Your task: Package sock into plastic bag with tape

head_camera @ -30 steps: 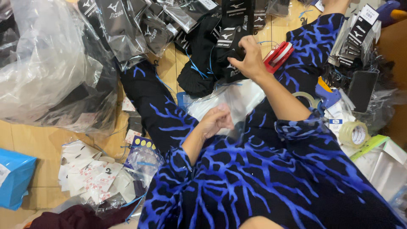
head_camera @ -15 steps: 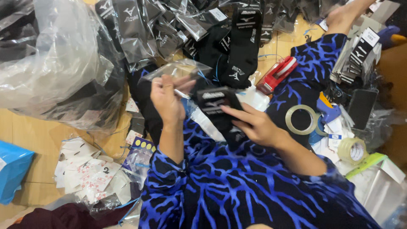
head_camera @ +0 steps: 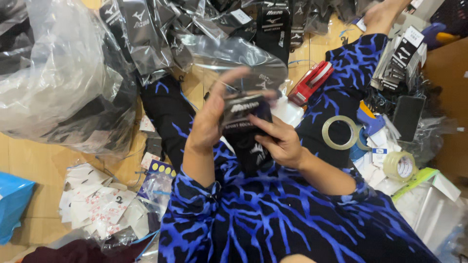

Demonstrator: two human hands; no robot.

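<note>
My left hand (head_camera: 210,117) and my right hand (head_camera: 279,141) both grip a pair of black socks (head_camera: 251,134) with a dark paper band, raised in front of my chest. A clear plastic bag (head_camera: 234,58) lies just behind the socks, and my left fingers reach up toward it, blurred. My legs in blue and black patterned trousers stretch out across the wooden floor (head_camera: 48,160).
Bagged black socks (head_camera: 146,34) lie heaped at the top. A big clear bag (head_camera: 58,78) fills the left. A red tape dispenser (head_camera: 310,83), tape rolls (head_camera: 340,132) (head_camera: 399,165), a phone (head_camera: 407,111) and paper labels (head_camera: 102,204) lie around me.
Both hands have come together and lifted the black socks higher toward the camera. A second ago my right hand was reaching far out to the sock pile.
</note>
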